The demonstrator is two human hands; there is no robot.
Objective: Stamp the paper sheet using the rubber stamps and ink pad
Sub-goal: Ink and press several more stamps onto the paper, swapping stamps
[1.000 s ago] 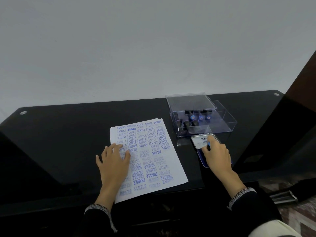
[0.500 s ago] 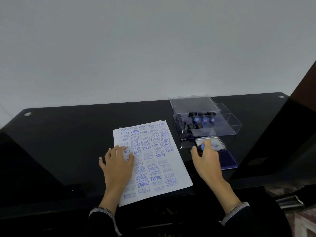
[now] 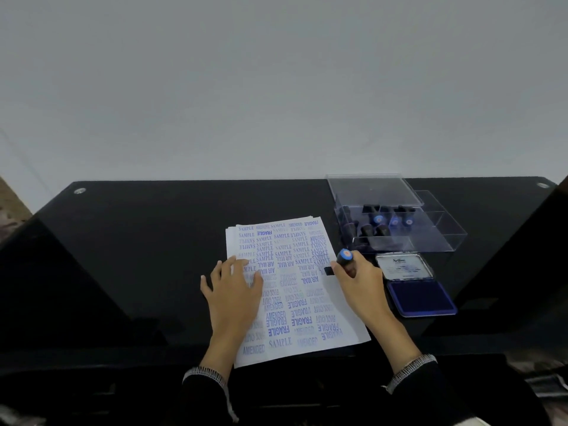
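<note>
Paper sheet [image 3: 295, 290] mostly stamped; right hand [image 3: 359, 279] grips stamp [image 3: 343, 259] at its right edge, left hand [image 3: 235, 290] flat on it.

We see dim, flat, even light — wall [image 3: 276, 87] pale grey, black table [image 3: 138, 241] swallowing detail. Wide-angle bending at left and right edges — near corners blurred, printed text soft.

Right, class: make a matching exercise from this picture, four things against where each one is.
Things:
1. left hand
2. rubber stamp
3. ink pad
4. clear box

Places:
A. behind the ink pad, holding stamps
B. flat on the paper sheet
C. open, right of the sheet
D. gripped by the right hand

Pairs: 1-B, 2-D, 3-C, 4-A
</note>
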